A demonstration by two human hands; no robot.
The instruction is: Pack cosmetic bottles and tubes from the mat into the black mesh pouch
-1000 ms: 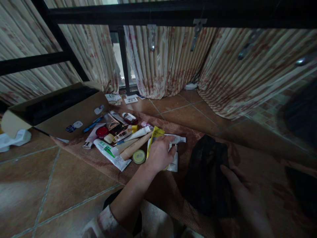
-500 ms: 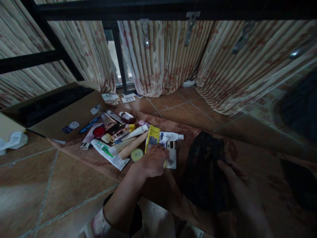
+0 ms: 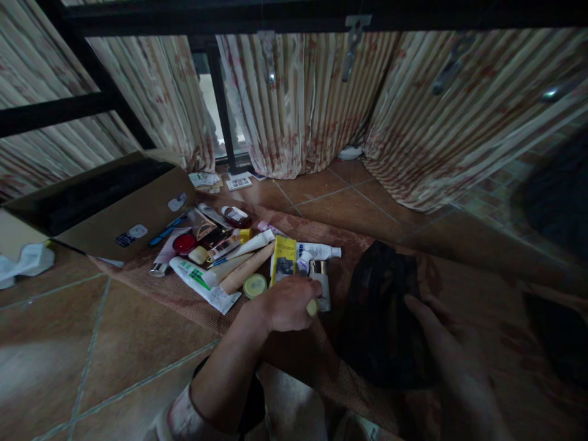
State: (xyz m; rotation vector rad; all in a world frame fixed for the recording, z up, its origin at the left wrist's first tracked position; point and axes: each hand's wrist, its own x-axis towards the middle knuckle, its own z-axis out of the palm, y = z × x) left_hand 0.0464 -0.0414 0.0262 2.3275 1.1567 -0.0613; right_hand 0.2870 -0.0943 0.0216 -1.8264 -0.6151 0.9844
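A heap of cosmetic tubes and small jars lies on a woven brown mat (image 3: 184, 294). My left hand (image 3: 289, 306) is closed round a small pale yellow item (image 3: 312, 307) at the heap's near right edge, beside a yellow packet (image 3: 283, 260) and a small bottle (image 3: 320, 275). A white and green tube (image 3: 202, 283) and a round green-lidded jar (image 3: 255, 285) lie to the left of that hand. My right hand (image 3: 448, 343) rests on the near right edge of a black mesh bag (image 3: 381, 306), fingers laid against it.
An open cardboard box (image 3: 105, 205) lies on its side at the left on the tiled floor. Striped curtains (image 3: 298, 104) hang behind, under a black metal frame (image 3: 294, 12). Papers (image 3: 241, 182) lie by the curtain foot. A dark shape sits at the far right.
My left hand has drawn back toward me from the yellow packet, closing on the small yellow item. The packet now lies uncovered. My right hand stays on the black bag.
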